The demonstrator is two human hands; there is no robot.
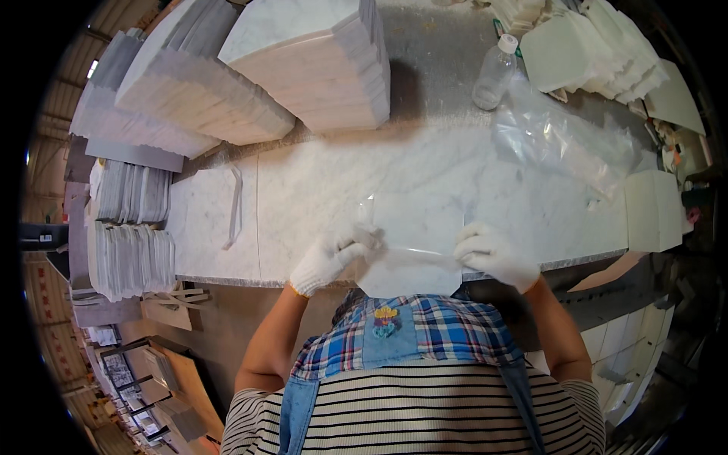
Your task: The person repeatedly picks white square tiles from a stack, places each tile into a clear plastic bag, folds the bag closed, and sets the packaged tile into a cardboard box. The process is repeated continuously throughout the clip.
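Marble worktop (pixel 318 197) | stacked tiles (pixel 318 68) behind | gloved fingers (pixel 356 244) of both hands clamped on white tile (pixel 413 243)

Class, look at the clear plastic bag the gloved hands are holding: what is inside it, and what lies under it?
Inside the clear plastic bag is a white hexagonal marble tile. Under it lies the marble worktop; the bench edge beneath the tile is covered.

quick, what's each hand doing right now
Left hand: closed on the left edge of the clear plastic bag.
Right hand: closed on the bag's right edge.

Gloved left hand (pixel 330 258), right hand (pixel 493 254), gripping bagged marble tile (pixel 409 250), marble bench (pixel 303 189)
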